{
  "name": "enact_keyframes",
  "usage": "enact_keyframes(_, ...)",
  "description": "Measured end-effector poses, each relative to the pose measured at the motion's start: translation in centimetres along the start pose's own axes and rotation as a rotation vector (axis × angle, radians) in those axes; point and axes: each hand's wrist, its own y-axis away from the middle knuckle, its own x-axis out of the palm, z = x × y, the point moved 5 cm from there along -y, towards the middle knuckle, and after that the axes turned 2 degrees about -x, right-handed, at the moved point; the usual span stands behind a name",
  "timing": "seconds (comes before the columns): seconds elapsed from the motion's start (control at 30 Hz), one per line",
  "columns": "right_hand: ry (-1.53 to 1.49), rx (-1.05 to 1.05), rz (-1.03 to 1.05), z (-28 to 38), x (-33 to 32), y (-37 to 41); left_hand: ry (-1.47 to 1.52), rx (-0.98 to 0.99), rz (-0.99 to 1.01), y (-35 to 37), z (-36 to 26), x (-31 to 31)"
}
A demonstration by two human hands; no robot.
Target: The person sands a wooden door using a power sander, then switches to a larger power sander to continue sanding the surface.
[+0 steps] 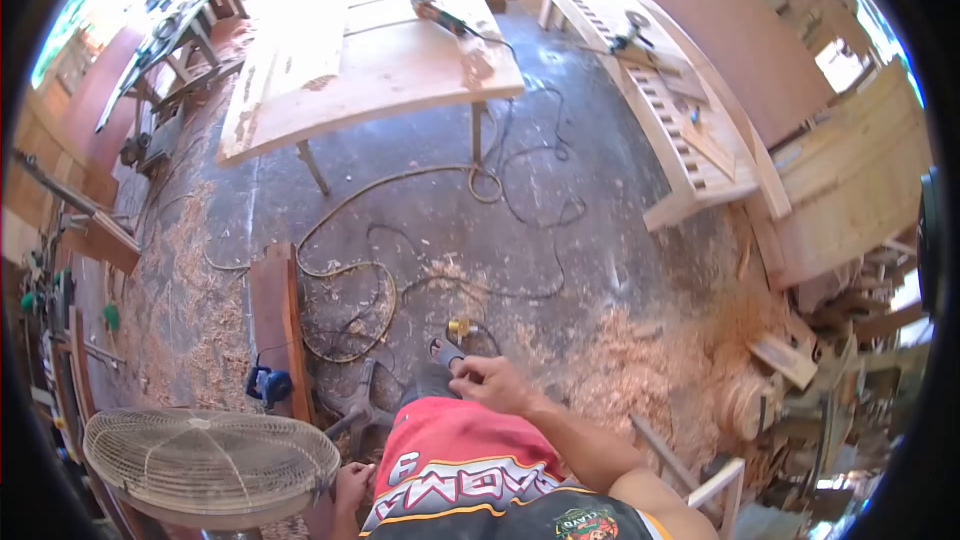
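My right hand (485, 381) is in front of my red shirt (470, 435), its fingers curled together near my knee and sandalled foot (445, 350). Whether anything is between those fingers is too small to make out. Low at my left side, my left hand (352, 485) hangs beside the shirt, close to the round wire fan (210, 465); its fingers are partly hidden. Just beyond my foot a small brass-coloured fitting (458, 327) lies on the floor.
A wooden panel table (320, 100) stands ahead with an angle grinder (437, 15). To the right is a slotted wooden frame (690, 155) with another tool (630, 38). A blue tool (268, 384) sits by a plank (275, 310). Hoses (395, 290) and shavings (630, 370) cover parts of the floor.
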Motion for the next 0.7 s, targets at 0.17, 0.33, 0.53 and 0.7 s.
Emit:
enact_keyframes(0.17, 0.295, -0.100, 0.240, 3.7, -3.8, -9.8, 0.284, 0.095, -0.110, -6.7, -4.6, 7.0)
enact_keyframes(0.33, 0.206, -0.014, 0.216, 7.6, -8.5, -19.0, 0.640, 0.020, -0.264, -9.6, -7.7, 8.5)
enact_keyframes(0.53, 0.321, -0.155, 0.116, 14.9, -18.8, -34.6, 0.757, -0.010, -0.478, -11.9, -12.3, 9.9)
enact_keyframes(0.7, 0.394, -0.206, -0.070, 22.4, -32.2, -53.1, 0.786, 0.024, -0.686, -16.1, -20.8, 6.7)
